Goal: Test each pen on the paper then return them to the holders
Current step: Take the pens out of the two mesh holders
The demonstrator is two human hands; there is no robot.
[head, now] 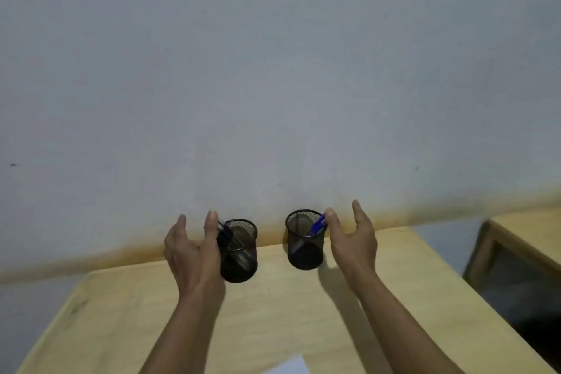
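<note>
Black wire mesh, two cup-shaped pen holders, upright near the far edge of the pale wooden desk (151, 313), close to the wall. Left holder (239, 255): black-capped pens (225, 235), clear barrels slanting down into the cup, caps leaning out over the left rim. Right holder (305, 241): blue-capped pen (318, 225), cap up and tipped toward the right rim, barrel running down and left to the cup floor. Long axes steep but tilted, each toward the outer side, toward the nearest hand.

Left hand (192, 255) spread and relaxed, fingers straight, just beside the left holder's outer wall, one fingertip up against the black caps; actual contact not certain. Right hand (353, 241) likewise spread, palm facing the right holder, a fingertip right beside the blue cap; nothing pinched, nothing held.

Corner of white paper (291, 366) at the near edge of the desk, well apart from the holders.

Likely handling: light plastic pens, stiff, smooth and a little slippery. Best taken by a pinch at the cap end standing proud of the rim, drawn out along the slant. Holders light too, prone to tip or slide if the pull goes sideways.
</note>
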